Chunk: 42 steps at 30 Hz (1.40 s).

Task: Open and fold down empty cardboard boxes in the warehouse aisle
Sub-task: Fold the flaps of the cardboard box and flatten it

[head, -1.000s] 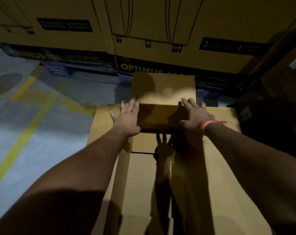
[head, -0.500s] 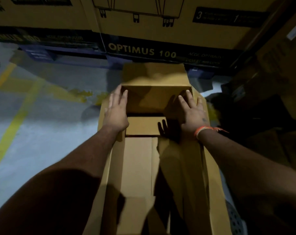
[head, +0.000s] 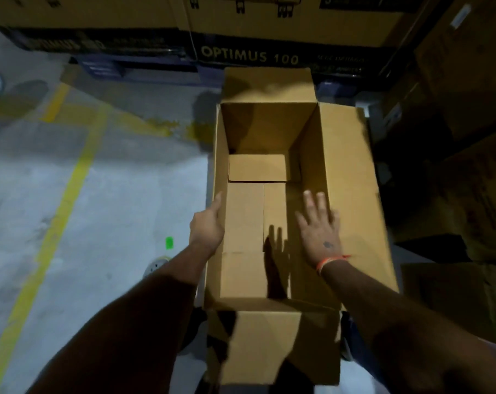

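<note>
On the grey floor (head: 121, 194), just right of the yellow line (head: 70, 189), stands the empty cardboard box (head: 346, 177), open at the top with its flaps spread outward. At the box's left wall the left hand (head: 208, 223) lies with fingers straight, touching the rim. Over the box's right inner side the right hand (head: 319, 226) hovers, fingers spread and straight, holding nothing. Beyond the box's far flap sits a stacked carton (head: 249, 56) printed OPTIMUS 100.

Dim grey concrete floor (head: 99, 194), yellow lines (head: 70, 189), stacked printed cartons (head: 269, 24) behind.
</note>
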Each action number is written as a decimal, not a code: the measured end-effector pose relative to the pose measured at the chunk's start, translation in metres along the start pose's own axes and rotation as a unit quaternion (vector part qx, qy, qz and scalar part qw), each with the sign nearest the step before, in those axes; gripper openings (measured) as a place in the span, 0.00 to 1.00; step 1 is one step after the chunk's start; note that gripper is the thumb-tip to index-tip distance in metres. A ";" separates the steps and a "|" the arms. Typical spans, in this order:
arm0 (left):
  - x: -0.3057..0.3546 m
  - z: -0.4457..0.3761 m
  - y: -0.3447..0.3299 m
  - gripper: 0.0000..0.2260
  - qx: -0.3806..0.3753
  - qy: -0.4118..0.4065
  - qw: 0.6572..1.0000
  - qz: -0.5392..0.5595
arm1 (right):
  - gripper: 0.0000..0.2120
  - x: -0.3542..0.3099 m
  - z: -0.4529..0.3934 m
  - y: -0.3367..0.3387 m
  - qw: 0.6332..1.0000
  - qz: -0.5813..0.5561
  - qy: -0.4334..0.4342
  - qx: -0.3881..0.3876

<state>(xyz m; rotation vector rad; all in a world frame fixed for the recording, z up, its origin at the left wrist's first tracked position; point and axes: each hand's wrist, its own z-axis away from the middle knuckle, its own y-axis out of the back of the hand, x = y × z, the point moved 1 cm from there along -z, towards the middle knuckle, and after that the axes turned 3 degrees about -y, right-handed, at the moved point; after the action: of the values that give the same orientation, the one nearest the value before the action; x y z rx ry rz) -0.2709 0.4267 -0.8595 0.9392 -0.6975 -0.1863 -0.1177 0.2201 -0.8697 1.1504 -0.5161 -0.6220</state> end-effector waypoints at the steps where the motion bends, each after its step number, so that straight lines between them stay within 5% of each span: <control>1: 0.006 0.003 0.009 0.33 0.014 -0.011 1.000 0.022 | 0.32 -0.010 0.012 0.003 0.999 -0.018 0.033 -0.007; 5: 0.037 0.010 0.054 0.32 0.052 -0.051 0.997 0.032 | 0.26 -0.049 0.040 0.010 0.977 -0.137 0.089 -0.135; 12: 0.064 0.032 0.125 0.30 0.086 -0.091 0.989 0.074 | 0.30 -0.086 0.026 0.006 0.939 -0.081 0.120 -0.313; 16: 0.068 0.040 0.138 0.32 0.105 -0.070 0.986 0.110 | 0.32 -0.093 0.017 0.000 0.878 -0.069 0.090 -0.465; 18: 0.070 0.041 0.142 0.33 0.107 -0.074 0.984 0.121 | 0.34 -0.092 0.011 -0.001 0.886 -0.116 0.069 -0.443; 24: 0.079 0.039 0.151 0.35 0.103 -0.079 0.985 0.112 | 0.37 -0.071 -0.039 0.013 0.965 -0.142 0.055 -0.213; 31: 0.087 0.040 0.169 0.35 0.113 -0.056 0.983 0.137 | 0.45 -0.067 -0.129 0.066 0.992 -0.129 0.006 -0.002; 36: 0.087 0.035 0.178 0.36 0.120 -0.048 0.982 0.138 | 0.45 -0.082 -0.165 0.074 0.989 -0.145 0.005 -0.033; 42: 0.075 -0.012 0.165 0.37 0.109 -0.063 0.985 0.120 | 0.32 -0.085 -0.126 0.090 0.987 -0.118 0.045 -0.098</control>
<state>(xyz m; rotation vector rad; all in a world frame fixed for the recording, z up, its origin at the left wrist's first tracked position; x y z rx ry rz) -0.2298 0.5001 -0.6980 1.0494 -0.9554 0.0463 -0.0787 0.3875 -0.8314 1.0539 -0.2364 -0.8039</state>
